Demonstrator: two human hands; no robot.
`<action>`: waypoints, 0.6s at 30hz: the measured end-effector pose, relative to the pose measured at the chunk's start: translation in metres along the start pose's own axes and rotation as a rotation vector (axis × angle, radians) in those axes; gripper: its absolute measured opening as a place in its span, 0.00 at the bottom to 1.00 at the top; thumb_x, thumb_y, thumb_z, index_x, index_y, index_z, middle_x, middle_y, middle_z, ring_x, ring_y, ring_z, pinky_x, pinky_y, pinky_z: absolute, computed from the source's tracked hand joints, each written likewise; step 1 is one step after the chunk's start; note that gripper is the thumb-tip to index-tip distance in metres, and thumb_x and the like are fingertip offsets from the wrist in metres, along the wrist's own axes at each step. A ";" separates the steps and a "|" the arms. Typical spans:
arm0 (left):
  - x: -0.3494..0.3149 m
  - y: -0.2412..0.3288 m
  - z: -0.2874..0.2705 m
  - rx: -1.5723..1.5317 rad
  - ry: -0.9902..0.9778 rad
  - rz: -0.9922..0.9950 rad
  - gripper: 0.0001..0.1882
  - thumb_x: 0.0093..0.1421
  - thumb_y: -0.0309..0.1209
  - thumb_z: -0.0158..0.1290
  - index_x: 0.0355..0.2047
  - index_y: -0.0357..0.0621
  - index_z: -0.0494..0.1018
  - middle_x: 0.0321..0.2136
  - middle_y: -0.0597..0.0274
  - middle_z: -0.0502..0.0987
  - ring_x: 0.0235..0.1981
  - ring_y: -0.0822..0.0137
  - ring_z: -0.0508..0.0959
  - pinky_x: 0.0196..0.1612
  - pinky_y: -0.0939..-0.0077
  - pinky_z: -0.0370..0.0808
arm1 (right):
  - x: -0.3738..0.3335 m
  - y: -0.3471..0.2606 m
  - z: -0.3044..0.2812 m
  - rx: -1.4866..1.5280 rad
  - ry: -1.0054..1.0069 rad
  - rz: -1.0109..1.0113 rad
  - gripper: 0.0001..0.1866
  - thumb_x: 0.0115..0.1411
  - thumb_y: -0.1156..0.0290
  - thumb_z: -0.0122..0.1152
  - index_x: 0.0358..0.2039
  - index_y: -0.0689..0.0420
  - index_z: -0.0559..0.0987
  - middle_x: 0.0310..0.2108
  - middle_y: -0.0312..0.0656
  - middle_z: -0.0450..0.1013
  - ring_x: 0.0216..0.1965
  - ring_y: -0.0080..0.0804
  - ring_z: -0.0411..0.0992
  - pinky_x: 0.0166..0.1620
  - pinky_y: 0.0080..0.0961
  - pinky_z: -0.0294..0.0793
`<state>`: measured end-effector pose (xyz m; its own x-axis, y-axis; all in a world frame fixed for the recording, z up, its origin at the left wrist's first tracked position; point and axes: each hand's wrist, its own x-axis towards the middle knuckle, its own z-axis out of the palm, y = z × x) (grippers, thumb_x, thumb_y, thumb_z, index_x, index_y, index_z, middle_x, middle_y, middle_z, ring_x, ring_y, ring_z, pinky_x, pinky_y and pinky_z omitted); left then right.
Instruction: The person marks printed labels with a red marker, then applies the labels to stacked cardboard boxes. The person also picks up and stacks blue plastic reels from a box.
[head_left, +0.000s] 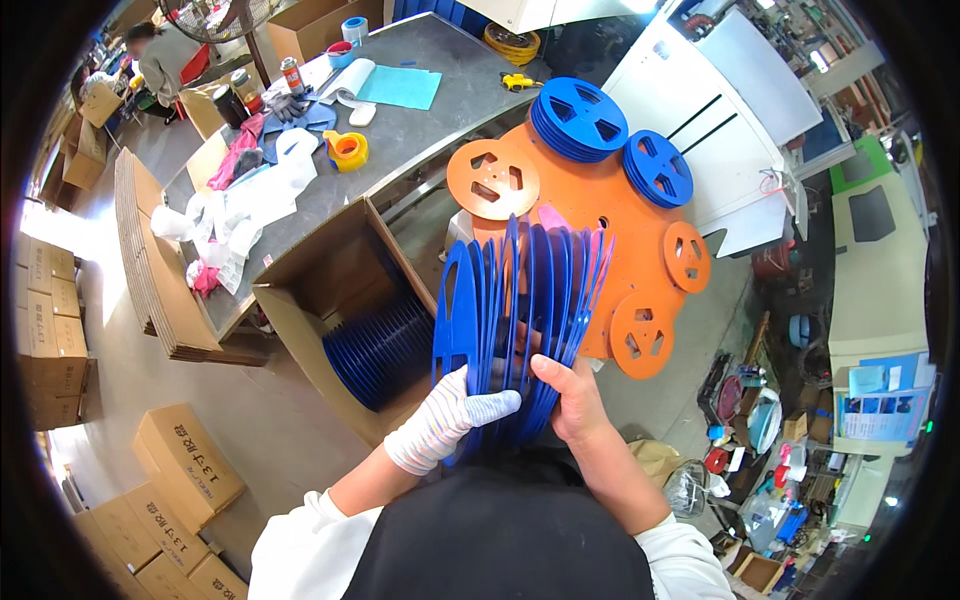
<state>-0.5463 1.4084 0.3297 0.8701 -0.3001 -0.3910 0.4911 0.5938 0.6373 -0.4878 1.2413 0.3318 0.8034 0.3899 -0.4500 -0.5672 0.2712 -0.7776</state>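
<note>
A bunch of thin blue reels point(520, 310) stands on edge in front of the person's chest, fanned apart at the top and gathered at the bottom. The left hand point(445, 420), in a white striped glove, wraps around the lower left of the bunch with its fingers closed on the reels. The right hand point(568, 395), bare, grips the lower right, its thumb pressed over the front reel's rim and the other fingers hidden behind (so both hands are clamped on the same bunch).

Just left of the reels sits an open cardboard box point(330, 300) with more blue reels point(385, 345) packed upright inside it. Behind the bunch lies a large orange disc point(610, 210), with smaller orange reels point(492, 180) on and around it and two stacks of blue reels point(580, 118) on its far edge. Further left is a grey worktable point(440, 130) carrying a roll of yellow tape point(347, 150), a blue sheet point(400, 87) and some rags. Closed cardboard boxes point(185, 465) rest on the floor at lower left.
</note>
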 end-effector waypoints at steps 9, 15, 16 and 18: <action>-0.007 -0.023 -0.037 -0.065 0.401 0.108 0.11 0.56 0.29 0.61 0.39 0.45 0.73 0.24 0.63 0.75 0.30 0.69 0.76 0.52 0.68 0.72 | -0.011 -0.005 -0.049 0.159 0.006 0.047 0.28 0.60 0.61 0.60 0.56 0.68 0.71 0.38 0.47 0.78 0.41 0.44 0.79 0.52 0.46 0.78; -0.052 -0.020 -0.098 -0.695 0.213 0.394 0.12 0.52 0.26 0.55 0.38 0.47 0.70 0.17 0.72 0.61 0.17 0.72 0.63 0.46 0.66 0.73 | -0.026 -0.004 -0.101 0.370 0.207 -0.132 0.19 0.65 0.62 0.53 0.53 0.58 0.73 0.24 0.34 0.65 0.24 0.26 0.66 0.34 0.32 0.74; -0.063 -0.026 -0.115 -0.679 0.184 0.458 0.13 0.52 0.27 0.56 0.38 0.47 0.69 0.16 0.73 0.57 0.16 0.74 0.60 0.42 0.69 0.71 | -0.027 -0.003 -0.108 0.402 0.214 -0.136 0.18 0.66 0.62 0.52 0.53 0.57 0.73 0.24 0.34 0.65 0.24 0.26 0.66 0.34 0.32 0.74; -0.080 -0.038 -0.134 -0.771 0.026 0.565 0.11 0.54 0.27 0.55 0.39 0.45 0.69 0.16 0.75 0.58 0.15 0.77 0.59 0.41 0.72 0.71 | -0.027 0.005 -0.120 0.419 0.254 -0.154 0.17 0.67 0.61 0.52 0.51 0.55 0.74 0.24 0.33 0.64 0.24 0.25 0.65 0.34 0.32 0.73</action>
<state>-0.6400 1.5099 0.2478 0.9645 0.1931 -0.1803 -0.1718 0.9769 0.1270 -0.4905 1.1270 0.2872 0.8727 0.1056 -0.4767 -0.4205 0.6588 -0.6239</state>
